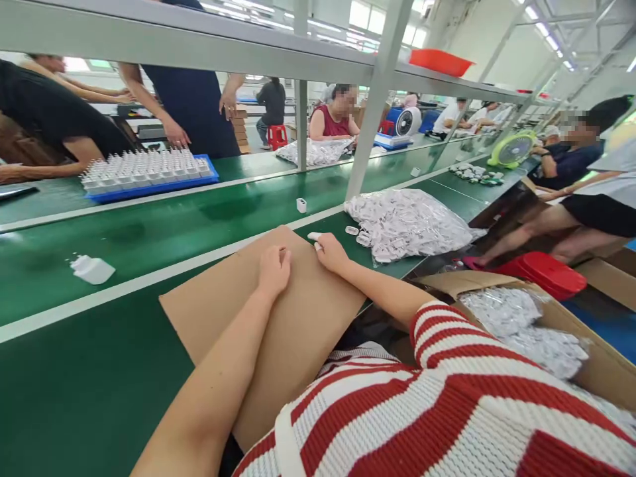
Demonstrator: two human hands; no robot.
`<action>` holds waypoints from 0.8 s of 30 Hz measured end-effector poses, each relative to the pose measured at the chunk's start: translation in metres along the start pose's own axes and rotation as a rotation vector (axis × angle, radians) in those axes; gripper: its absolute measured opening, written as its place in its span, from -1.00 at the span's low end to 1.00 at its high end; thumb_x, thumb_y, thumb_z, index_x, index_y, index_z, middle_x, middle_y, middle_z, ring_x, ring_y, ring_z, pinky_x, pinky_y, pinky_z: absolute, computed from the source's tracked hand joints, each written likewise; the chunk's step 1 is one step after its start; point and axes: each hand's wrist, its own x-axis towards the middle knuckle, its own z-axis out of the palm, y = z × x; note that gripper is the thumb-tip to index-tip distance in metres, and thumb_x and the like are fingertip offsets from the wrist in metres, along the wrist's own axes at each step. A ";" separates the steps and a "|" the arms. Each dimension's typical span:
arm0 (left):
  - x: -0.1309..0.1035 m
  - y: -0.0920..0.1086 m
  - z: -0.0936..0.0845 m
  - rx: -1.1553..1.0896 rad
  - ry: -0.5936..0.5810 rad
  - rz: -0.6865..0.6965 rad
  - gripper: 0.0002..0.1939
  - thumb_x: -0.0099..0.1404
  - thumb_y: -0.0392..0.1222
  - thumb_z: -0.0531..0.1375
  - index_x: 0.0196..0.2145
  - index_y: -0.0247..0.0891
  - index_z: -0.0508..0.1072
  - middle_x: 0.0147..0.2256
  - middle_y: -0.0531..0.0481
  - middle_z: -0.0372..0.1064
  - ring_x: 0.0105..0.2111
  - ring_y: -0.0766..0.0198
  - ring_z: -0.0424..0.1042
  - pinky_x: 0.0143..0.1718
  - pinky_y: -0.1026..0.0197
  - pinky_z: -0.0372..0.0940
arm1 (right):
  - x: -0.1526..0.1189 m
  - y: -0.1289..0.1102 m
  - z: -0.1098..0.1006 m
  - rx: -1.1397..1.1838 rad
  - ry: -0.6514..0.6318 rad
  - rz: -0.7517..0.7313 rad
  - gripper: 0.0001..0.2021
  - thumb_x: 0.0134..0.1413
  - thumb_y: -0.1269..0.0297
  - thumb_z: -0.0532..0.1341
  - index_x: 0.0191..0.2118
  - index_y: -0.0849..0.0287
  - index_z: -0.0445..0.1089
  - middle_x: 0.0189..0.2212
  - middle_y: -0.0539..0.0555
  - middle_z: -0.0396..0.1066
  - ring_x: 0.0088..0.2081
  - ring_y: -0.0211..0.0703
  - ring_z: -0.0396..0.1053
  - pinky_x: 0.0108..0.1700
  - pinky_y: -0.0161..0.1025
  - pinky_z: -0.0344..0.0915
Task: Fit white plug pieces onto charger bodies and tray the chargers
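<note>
A flat sheet of brown cardboard (pixel 308 318) lies at an angle over the near edge of the green bench, partly under my forearms. My left hand (pixel 275 270) rests on it with loosely bent fingers and thumb apart, holding nothing that I can see. My right hand (pixel 332 252) is at the cardboard's far right edge, its fingers curled in. White shows at its fingertips; whether this is finger covers or a small part I cannot tell. Just right of that hand lie loose white plastic pieces (pixel 364 238) and a clear bag of similar white pieces (pixel 410 222).
On the green belt stand a small white housing (pixel 301 205) and a white charger-like part (pixel 92 269). A blue tray (pixel 154 193) carries rows of white parts across the belt. An open carton (pixel 447 281) with bagged pieces is at my right. A metal post (pixel 372 112) rises ahead; people work around.
</note>
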 end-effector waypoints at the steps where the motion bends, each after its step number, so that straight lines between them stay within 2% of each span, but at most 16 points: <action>1: 0.001 0.001 -0.001 0.026 0.000 -0.012 -0.59 0.49 -0.06 0.02 0.15 -0.31 0.38 0.15 -0.32 0.36 0.24 -0.08 0.26 0.33 -0.16 0.10 | 0.001 0.009 -0.006 -0.067 0.016 0.101 -0.64 0.16 0.66 0.17 0.07 0.43 0.43 0.05 0.36 0.48 0.16 0.09 0.35 0.18 0.00 0.29; 3: 0.002 0.001 -0.003 0.128 -0.036 -0.036 -0.53 0.48 -0.03 0.02 0.20 -0.33 0.36 0.22 -0.34 0.31 0.32 -0.11 0.18 0.40 -0.19 -0.02 | 0.003 0.024 -0.021 -0.185 0.046 0.271 -0.66 0.19 0.67 0.11 0.06 0.51 0.39 0.15 0.45 0.38 0.26 0.14 0.23 0.27 0.09 0.16; 5: 0.002 0.001 -0.007 0.283 -0.120 -0.047 -0.43 0.48 0.02 -0.03 0.26 -0.39 0.33 0.31 -0.33 0.24 0.39 -0.10 0.08 0.44 -0.19 -0.13 | 0.006 0.035 -0.036 -0.246 0.060 0.373 -0.72 0.25 0.65 0.02 0.00 0.59 0.37 0.15 0.51 0.32 0.27 0.12 0.20 0.29 0.15 0.09; 8: 0.000 -0.003 -0.012 0.468 -0.241 0.014 -0.28 0.47 0.11 -0.14 0.33 -0.47 0.28 0.39 -0.27 0.12 0.43 -0.08 -0.01 0.45 -0.17 -0.14 | 0.017 0.041 -0.055 -0.266 0.020 0.418 -0.76 0.31 0.63 -0.01 -0.26 0.49 0.39 -0.05 0.35 0.45 0.07 -0.12 0.37 0.18 -0.05 0.21; 10: 0.004 -0.013 -0.013 0.534 -0.241 0.025 -0.21 0.43 0.16 -0.19 0.34 -0.47 0.29 0.39 -0.25 0.11 0.43 -0.11 -0.01 0.44 -0.23 -0.10 | 0.031 0.040 -0.060 -0.265 -0.012 0.395 -0.83 0.28 0.60 0.10 -0.33 0.38 0.38 -0.12 0.23 0.47 -0.05 -0.23 0.40 0.07 -0.24 0.27; 11: 0.009 -0.019 -0.012 0.552 -0.234 0.017 -0.17 0.40 0.19 -0.20 0.33 -0.48 0.29 0.40 -0.26 0.09 0.43 -0.13 0.00 0.43 -0.25 -0.08 | 0.040 0.040 -0.060 -0.254 -0.030 0.365 -0.94 0.20 0.56 0.22 -0.30 0.34 0.40 -0.12 0.20 0.47 -0.10 -0.22 0.41 0.00 -0.27 0.31; 13: 0.020 -0.033 -0.008 0.548 -0.233 0.028 -0.13 0.35 0.21 -0.20 0.35 -0.46 0.29 0.40 -0.22 0.08 0.44 -0.11 -0.01 0.44 -0.26 -0.08 | 0.061 0.038 -0.052 -0.223 -0.039 0.299 -0.87 0.16 0.40 0.32 -0.18 0.27 0.41 -0.06 0.17 0.45 -0.17 -0.20 0.41 -0.10 -0.29 0.36; 16: 0.031 -0.047 -0.004 0.496 -0.213 0.052 -0.12 0.26 0.23 -0.14 0.34 -0.37 0.33 0.36 -0.20 0.18 0.43 -0.11 0.03 0.45 -0.27 -0.07 | 0.081 0.027 -0.029 -0.071 -0.096 0.158 -0.77 0.23 0.19 0.29 -0.08 0.19 0.39 -0.02 0.15 0.41 -0.21 -0.17 0.42 -0.19 -0.26 0.41; 20: 0.028 -0.047 -0.009 0.461 -0.180 0.011 -0.08 0.20 0.29 -0.13 0.36 -0.26 0.33 0.32 -0.14 0.24 0.41 -0.10 0.08 0.45 -0.25 -0.06 | 0.080 0.008 0.001 0.149 -0.279 -0.147 -0.70 0.24 0.10 0.25 0.02 0.09 0.39 0.09 0.10 0.38 -0.10 -0.07 0.47 -0.20 -0.20 0.42; 22: 0.025 -0.045 -0.012 0.451 -0.190 -0.014 -0.05 0.18 0.32 -0.12 0.39 -0.21 0.28 0.33 -0.06 0.21 0.42 -0.07 0.08 0.46 -0.22 -0.06 | 0.075 0.004 0.010 0.203 -0.330 -0.179 -0.69 0.28 0.07 0.22 0.05 0.07 0.40 0.09 0.07 0.40 -0.06 -0.06 0.48 -0.21 -0.22 0.41; 24: 0.024 -0.050 -0.014 0.450 -0.194 -0.041 -0.05 0.17 0.36 -0.13 0.45 -0.01 0.17 0.33 0.18 0.15 0.41 0.01 0.09 0.45 -0.16 -0.02 | 0.073 0.003 0.015 0.259 -0.363 -0.190 -0.71 0.29 0.07 0.23 0.02 0.07 0.45 0.06 0.06 0.41 -0.02 -0.07 0.47 -0.19 -0.25 0.41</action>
